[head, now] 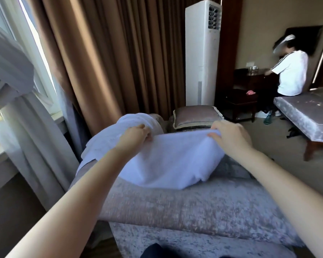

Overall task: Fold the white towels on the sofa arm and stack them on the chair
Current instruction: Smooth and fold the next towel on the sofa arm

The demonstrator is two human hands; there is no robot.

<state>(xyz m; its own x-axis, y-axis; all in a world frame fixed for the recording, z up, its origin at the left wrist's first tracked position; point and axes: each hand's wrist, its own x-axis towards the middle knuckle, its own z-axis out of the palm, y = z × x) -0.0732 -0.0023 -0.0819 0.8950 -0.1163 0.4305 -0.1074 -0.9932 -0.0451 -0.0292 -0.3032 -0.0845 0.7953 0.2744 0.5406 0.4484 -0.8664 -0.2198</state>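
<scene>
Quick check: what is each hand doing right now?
Left hand: pinches the far edge of the white towel.
Right hand: grips the same towel's far edge.

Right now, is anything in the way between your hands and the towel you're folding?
Nothing visible. The left hand and right hand both pinch the far edge of the towel, which lies draped over the sofa arm. A second towel lies behind the left hand, not between.
</scene>
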